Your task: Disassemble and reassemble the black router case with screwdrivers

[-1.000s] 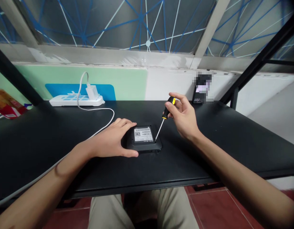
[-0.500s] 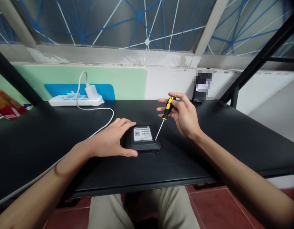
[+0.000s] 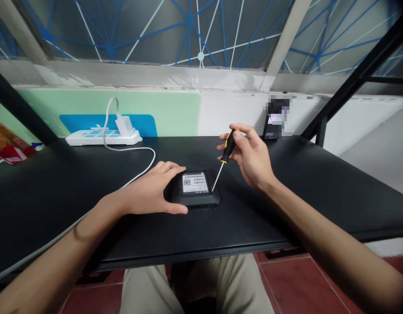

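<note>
A flat black electronic box (image 3: 197, 200) lies on the table, its white label (image 3: 194, 183) with a QR code facing up. My left hand (image 3: 151, 188) holds it from the left, thumb along the near edge and fingers at the far edge. In my right hand (image 3: 254, 158) is a screwdriver (image 3: 229, 146) with a black and yellow handle, pinched between thumb and fingers. Its metal shaft slants down to the left, and the tip meets the box near its right front corner. Whether a screw sits under the tip is too small to tell.
A white power strip (image 3: 87, 137) with a plugged-in charger (image 3: 124, 125) stands at the back left. Its white cable (image 3: 145, 149) runs under my left forearm. A phone-like device (image 3: 271, 131), partly pixelated, leans on the wall. A red packet (image 3: 11, 146) lies far left.
The screwdriver handle has turned in my right fingers, with less of its yellow showing now. My left hand and the box stay in place; the view shifts slightly.
</note>
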A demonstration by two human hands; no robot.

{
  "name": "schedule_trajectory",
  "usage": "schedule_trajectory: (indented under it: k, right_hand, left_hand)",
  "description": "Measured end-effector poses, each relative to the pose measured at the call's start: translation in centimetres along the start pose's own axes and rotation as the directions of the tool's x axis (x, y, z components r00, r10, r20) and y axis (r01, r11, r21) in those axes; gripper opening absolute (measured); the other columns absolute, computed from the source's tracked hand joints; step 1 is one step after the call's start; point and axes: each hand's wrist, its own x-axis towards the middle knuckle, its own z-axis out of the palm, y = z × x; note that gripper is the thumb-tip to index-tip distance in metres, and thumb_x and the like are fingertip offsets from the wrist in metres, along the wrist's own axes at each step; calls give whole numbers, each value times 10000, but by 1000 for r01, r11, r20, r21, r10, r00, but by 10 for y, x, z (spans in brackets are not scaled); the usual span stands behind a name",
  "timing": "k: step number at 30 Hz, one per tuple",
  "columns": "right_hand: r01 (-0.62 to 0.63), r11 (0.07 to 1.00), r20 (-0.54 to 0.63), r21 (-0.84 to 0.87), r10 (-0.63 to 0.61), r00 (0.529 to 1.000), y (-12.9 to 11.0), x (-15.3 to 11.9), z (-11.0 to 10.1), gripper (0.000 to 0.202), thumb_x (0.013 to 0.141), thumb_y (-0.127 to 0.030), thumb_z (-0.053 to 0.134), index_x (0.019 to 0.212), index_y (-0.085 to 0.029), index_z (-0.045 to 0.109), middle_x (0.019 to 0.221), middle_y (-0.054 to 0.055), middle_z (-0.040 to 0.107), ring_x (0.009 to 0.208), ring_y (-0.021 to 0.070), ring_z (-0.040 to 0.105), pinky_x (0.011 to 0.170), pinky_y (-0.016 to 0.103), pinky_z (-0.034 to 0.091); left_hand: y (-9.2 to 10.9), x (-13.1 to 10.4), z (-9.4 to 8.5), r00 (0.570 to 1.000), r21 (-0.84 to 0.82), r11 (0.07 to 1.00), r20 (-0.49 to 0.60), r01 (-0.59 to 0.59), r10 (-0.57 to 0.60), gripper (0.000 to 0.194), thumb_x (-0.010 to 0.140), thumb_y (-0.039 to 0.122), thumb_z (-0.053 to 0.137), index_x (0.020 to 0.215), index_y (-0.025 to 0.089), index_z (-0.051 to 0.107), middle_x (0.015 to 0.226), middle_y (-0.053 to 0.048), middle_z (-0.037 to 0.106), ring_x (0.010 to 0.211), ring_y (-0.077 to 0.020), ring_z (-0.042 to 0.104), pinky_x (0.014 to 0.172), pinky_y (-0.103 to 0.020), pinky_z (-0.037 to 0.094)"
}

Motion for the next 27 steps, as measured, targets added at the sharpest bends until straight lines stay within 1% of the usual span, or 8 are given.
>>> schedule_trajectory:
  k: [3, 5, 10, 13, 15, 19, 24, 27]
  right_hand:
    - [44, 997, -18, -63, -45, 999, 0, -1, 2, 376, 804, -498, 727, 1111, -331, 588, 831, -19, 569, 751, 143, 661, 558, 254, 555]
    - [47, 996, -22, -72, -48, 999, -1, -1, 2, 367, 811, -472, 724, 1125, -333, 596, 800, -21, 555, 730, 138, 638, 545, 249, 548]
    - [6, 999, -43, -38, -8, 999, 0, 1, 1, 430, 838, -427, 681, 1220, -284, 546, 939, 19, 669, 782, 147, 652, 564, 260, 564]
    - [40, 999, -107, -36, -44, 993, 2, 2, 1, 447, 840, -453, 680, 1220, -277, 522, 958, 24, 658, 771, 148, 652, 580, 278, 573]
    - [69, 997, -127, -24, -72, 989, 3, 1, 3, 446, 830, -476, 695, 1191, -278, 524, 955, 28, 627, 798, 160, 656, 578, 290, 578]
    - [103, 994, -89, -47, -107, 990, 7, -4, 12, 415, 833, -501, 695, 1149, -295, 522, 948, 29, 565, 877, 187, 653, 603, 316, 606]
    - [120, 990, -24, -70, -122, 992, 9, -13, 23, 396, 815, -478, 734, 1092, -281, 532, 948, 14, 558, 801, 154, 642, 647, 313, 633]
    - [130, 986, -11, -105, -132, 991, 7, -15, 24, 377, 835, -472, 712, 1099, -279, 525, 959, 19, 559, 829, 165, 641, 662, 323, 630]
  left_hand:
    - [0, 0, 0, 1000, 0, 1000, -4, -4, 4, 976, 750, 741, 694, 1507, 217, 368, 1495, -131, 439, 1351, -358, 414, 1134, -493, 368]
    - [1, 0, 0, 1000, 2, 1000, -7, -1, 1, 972, 749, 738, 695, 1504, 218, 375, 1493, -132, 444, 1350, -363, 415, 1128, -491, 371]
    - [2, 0, -1, 1000, 5, 1000, 0, 3, -3, 981, 751, 728, 699, 1506, 192, 374, 1492, -137, 445, 1353, -359, 410, 1138, -492, 362]
    - [3, 0, 0, 1000, 5, 1000, 0, 7, -7, 983, 761, 715, 697, 1510, 168, 371, 1491, -144, 441, 1348, -351, 414, 1139, -477, 368]
    - [4, 1, 1, 1000, 8, 1000, -4, 7, -7, 995, 761, 710, 698, 1510, 143, 372, 1488, -156, 435, 1349, -351, 412, 1140, -468, 371]
    - [8, 2, 5, 1000, 14, 1000, -18, -16, 17, 986, 755, 702, 702, 1502, 138, 388, 1484, -159, 439, 1357, -357, 405, 1153, -480, 359]
    - [12, 4, 7, 999, 12, 999, -30, -42, 42, 951, 760, 682, 698, 1489, 145, 407, 1469, -154, 459, 1349, -357, 412, 1145, -486, 365]
    - [13, 4, 5, 999, 11, 999, -25, -42, 43, 951, 761, 681, 695, 1486, 136, 411, 1461, -158, 467, 1342, -361, 416, 1143, -488, 363]
